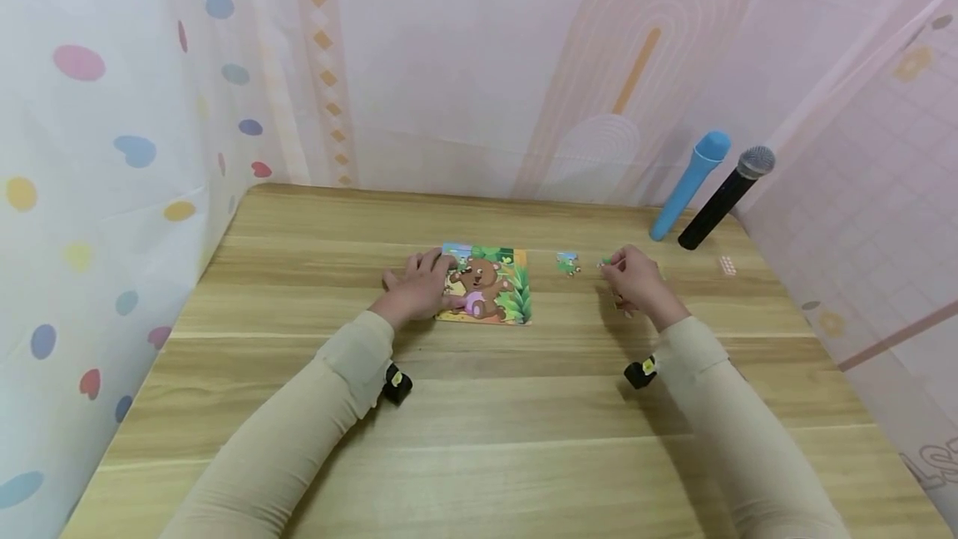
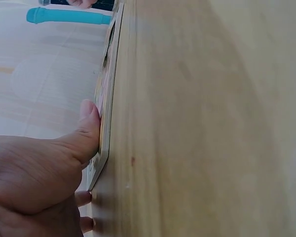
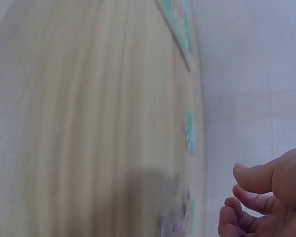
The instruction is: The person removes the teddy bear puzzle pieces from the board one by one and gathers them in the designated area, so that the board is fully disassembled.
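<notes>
A flat jigsaw puzzle (image 1: 490,289) with a brown bear picture lies on the table, its edge side-on in the left wrist view. My left hand (image 1: 421,288) rests on its left side, fingers spread and thumb (image 2: 91,121) laid along the near edge. To the right lies a loose puzzle piece (image 1: 567,264). Farther right, my right hand (image 1: 636,277) hovers over more pieces, one small piece (image 1: 603,262) showing right at its fingertips. In the right wrist view the thumb (image 3: 254,177) and loosely bent fingers stand apart with nothing between them. The hand partly covers other pieces (image 1: 619,303).
A blue toy microphone (image 1: 684,194) and a black microphone (image 1: 720,205) with a silver head stand at the back right. Close by lies a small pink-and-white dotted item (image 1: 728,265). Patterned cloth (image 1: 449,73) hangs behind the wooden table (image 1: 509,456) and along both sides.
</notes>
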### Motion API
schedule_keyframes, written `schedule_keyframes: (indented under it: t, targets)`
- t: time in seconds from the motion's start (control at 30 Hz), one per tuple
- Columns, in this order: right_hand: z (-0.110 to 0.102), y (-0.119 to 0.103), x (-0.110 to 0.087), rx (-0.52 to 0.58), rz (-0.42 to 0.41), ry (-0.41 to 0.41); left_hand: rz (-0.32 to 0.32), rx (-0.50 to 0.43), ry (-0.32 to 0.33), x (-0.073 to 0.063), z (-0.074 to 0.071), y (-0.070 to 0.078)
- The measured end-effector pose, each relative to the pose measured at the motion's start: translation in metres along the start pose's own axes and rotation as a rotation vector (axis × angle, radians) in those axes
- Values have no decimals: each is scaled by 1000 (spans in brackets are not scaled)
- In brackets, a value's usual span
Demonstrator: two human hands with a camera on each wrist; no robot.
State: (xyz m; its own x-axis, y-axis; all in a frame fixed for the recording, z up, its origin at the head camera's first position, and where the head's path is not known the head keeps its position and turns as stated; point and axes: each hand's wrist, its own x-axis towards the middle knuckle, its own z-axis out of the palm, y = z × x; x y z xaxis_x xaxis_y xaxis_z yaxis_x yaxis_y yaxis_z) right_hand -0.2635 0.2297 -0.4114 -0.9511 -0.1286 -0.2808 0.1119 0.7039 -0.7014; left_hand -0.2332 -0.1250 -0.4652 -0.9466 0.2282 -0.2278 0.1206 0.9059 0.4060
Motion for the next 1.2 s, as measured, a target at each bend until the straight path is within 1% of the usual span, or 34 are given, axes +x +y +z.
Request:
schedule_keyframes:
  t: [0.1, 0.27, 0.43, 0.6, 0.7, 0.83, 1.0, 1.2]
  targets:
    - [7, -10, 3, -51, -24, 0, -10, -1, 7, 2, 2, -1]
    - [26, -27, 10, -132, -111, 17, -16, -5, -1, -1, -1, 1]
    - [50, -48, 15, -122, -163, -4, -28, -12, -10, -4, -2, 3]
    - [76, -68, 20, -85, -223, -70, -30, -37, -4, -5, -3, 2]
    - [89, -75, 25, -97, -257, -111, -28, -43, -4, -6, -4, 3]
    - [102, -82, 27, -90, -255, -174, -31, -59, 0, -6, -3, 2]
    - [112, -90, 27, -67, -264, -209, -31, -62, 12, -5, -3, 2]
    - [122, -99, 26, -43, -244, -245, -48, -52, 24, -5, -4, 1]
